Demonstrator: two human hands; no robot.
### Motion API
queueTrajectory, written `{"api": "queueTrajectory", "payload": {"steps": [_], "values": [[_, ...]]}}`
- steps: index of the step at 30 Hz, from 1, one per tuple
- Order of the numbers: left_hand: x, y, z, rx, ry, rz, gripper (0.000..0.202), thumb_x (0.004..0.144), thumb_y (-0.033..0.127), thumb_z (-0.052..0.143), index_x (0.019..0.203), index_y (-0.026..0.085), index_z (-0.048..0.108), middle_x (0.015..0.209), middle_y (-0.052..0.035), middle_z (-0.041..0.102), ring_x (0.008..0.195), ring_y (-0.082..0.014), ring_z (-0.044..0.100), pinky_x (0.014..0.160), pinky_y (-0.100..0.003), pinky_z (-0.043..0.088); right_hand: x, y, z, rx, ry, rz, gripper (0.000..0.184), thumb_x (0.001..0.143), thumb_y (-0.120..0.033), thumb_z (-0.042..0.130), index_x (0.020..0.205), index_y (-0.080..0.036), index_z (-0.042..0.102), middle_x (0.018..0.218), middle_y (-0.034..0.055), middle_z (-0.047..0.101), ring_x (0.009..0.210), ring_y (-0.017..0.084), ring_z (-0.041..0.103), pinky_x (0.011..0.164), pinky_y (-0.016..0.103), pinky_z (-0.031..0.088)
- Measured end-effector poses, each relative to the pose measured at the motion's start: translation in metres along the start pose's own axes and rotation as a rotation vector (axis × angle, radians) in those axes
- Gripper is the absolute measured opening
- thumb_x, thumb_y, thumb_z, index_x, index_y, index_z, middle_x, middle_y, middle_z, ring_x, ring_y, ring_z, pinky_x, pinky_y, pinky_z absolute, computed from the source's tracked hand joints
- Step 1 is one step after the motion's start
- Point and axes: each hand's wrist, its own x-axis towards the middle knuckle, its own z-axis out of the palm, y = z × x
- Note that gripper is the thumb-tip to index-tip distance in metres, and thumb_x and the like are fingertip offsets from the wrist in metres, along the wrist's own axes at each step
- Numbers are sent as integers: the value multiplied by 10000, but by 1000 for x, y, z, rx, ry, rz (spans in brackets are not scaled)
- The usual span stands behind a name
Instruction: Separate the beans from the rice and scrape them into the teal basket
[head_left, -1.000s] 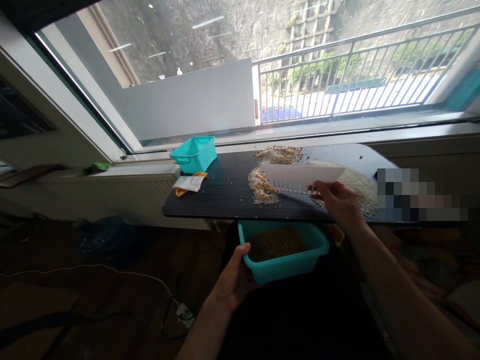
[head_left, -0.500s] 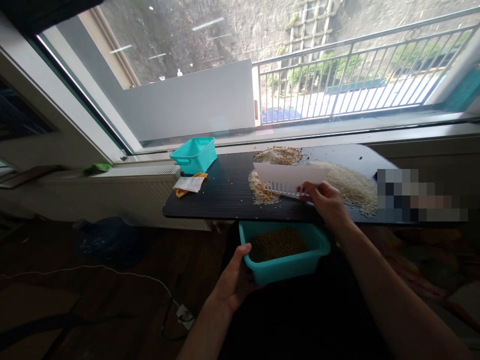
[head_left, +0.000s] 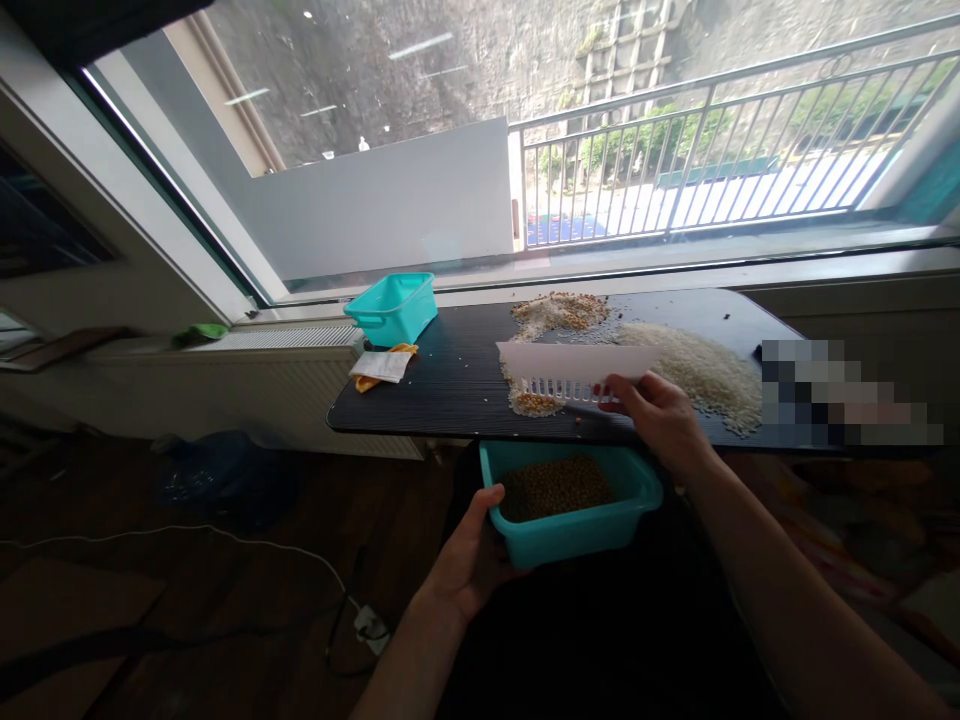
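Observation:
My left hand (head_left: 471,552) grips the near left corner of a teal plastic bin (head_left: 585,540), thumb on its rim. The bin sits below the table's front edge with brown beans (head_left: 564,486) in it. In my right hand (head_left: 666,415) is a white slotted card (head_left: 574,358), held by its right end with the comb-like slots facing down. Those slots stand at a small heap of rice and beans (head_left: 537,404), partly hidden by the card. Behind lies another mixed heap (head_left: 568,309). White rice (head_left: 697,370) is spread to the right of the card.
A second teal bin (head_left: 397,312) stands at the back left of the dark table (head_left: 450,390). Close by lies a white and orange packet (head_left: 382,366). Behind the table is a window with its sill. A blurred patch covers the table's right end.
My right hand has brought the slotted card slightly down toward the front edge, uncovering more of the grains behind it. My left hand keeps its grip on the bin.

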Motion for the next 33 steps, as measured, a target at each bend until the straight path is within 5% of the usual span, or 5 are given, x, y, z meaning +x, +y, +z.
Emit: {"api": "queueTrajectory", "payload": {"steps": [8, 18, 25, 33], "values": [[-1, 2, 2, -5, 15, -3, 622, 762, 563, 562, 1250, 179, 525, 1099, -130, 663, 982, -287, 624, 781, -374, 489, -5, -7, 1, -28, 23, -5, 363, 664, -548, 737, 808, -217, 700, 788, 3, 741, 742, 175, 698, 718, 352, 619], [-2, -1, 3, 9, -19, 9, 632, 811, 552, 496, 1331, 195, 463, 1192, -133, 632, 991, -272, 624, 803, -367, 480, -58, -36, -37, -281, 274, 47, 245, 706, -486, 718, 707, -244, 681, 643, 6, 720, 636, 209, 699, 583, 321, 549], [-3, -1, 6, 13, -4, 4, 663, 784, 562, 521, 1334, 196, 464, 1181, -135, 638, 975, -276, 626, 760, -353, 479, -66, -38, -39, -339, 355, 49, 239, 705, -492, 689, 667, -259, 656, 607, 15, 714, 631, 240, 698, 548, 346, 538], [-1, -3, 2, 5, -33, 19, 670, 763, 571, 561, 1314, 195, 488, 1191, -142, 636, 1016, -295, 621, 807, -383, 482, -65, -40, -28, -258, 277, 32, 159, 721, -418, 697, 673, -274, 649, 660, -2, 724, 642, 215, 702, 581, 332, 575]]}}
